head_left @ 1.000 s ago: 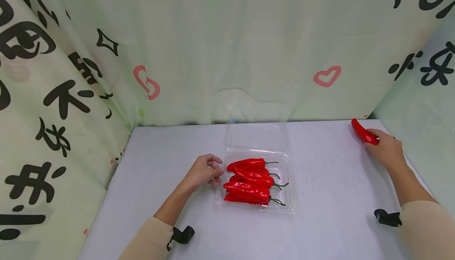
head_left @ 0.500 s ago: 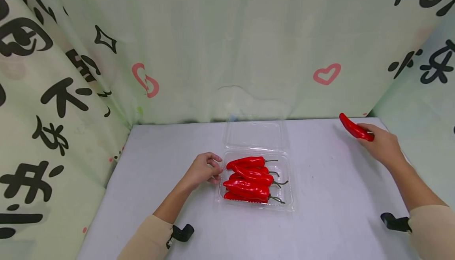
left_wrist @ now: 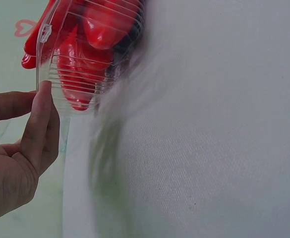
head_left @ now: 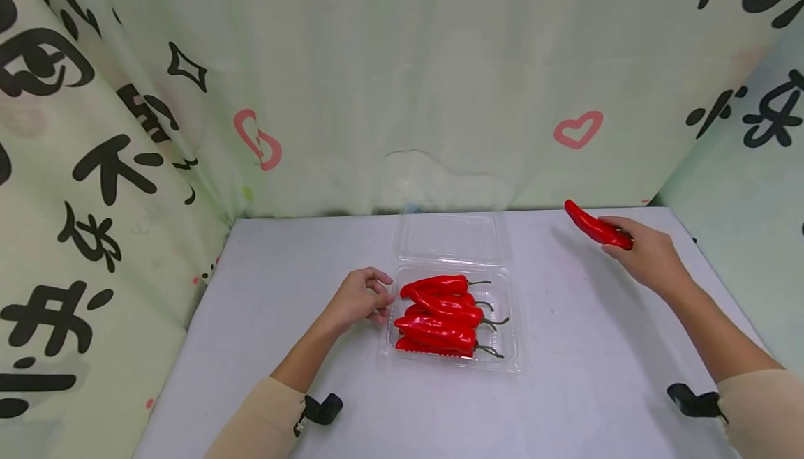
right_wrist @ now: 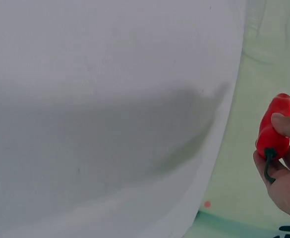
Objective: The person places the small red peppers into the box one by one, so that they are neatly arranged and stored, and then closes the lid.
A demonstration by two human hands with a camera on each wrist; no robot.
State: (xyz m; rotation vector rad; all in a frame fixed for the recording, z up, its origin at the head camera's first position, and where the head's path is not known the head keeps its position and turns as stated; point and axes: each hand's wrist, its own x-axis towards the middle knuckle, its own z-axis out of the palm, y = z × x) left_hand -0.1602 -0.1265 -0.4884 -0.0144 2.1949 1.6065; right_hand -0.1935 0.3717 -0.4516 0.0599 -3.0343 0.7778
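A clear plastic clamshell box (head_left: 511, 347) lies on the table with its lid (head_left: 452, 239) folded back. Several red chili peppers (head_left: 440, 333) with green stems lie side by side in it. At the box's left rim is my left hand (head_left: 361, 300); in the left wrist view, the thumb and fingers of that hand (left_wrist: 23, 134) pinch the rim. Over the table's far right part, my right hand (head_left: 647, 253) holds another red chili pepper (head_left: 590, 224) between thumb and fingers. The right wrist view has this pepper (right_wrist: 273, 126) with its green stem toward the palm.
A white-covered table (head_left: 565, 375) lies under both hands. Pale green curtains (head_left: 352, 82) with black characters and pink hearts hang behind the table and at both sides. Each wrist carries a small black camera mount (head_left: 323, 410).
My right hand has moved left from the table's right edge, carrying the pepper toward the box. The left hand and the box have stayed in place.
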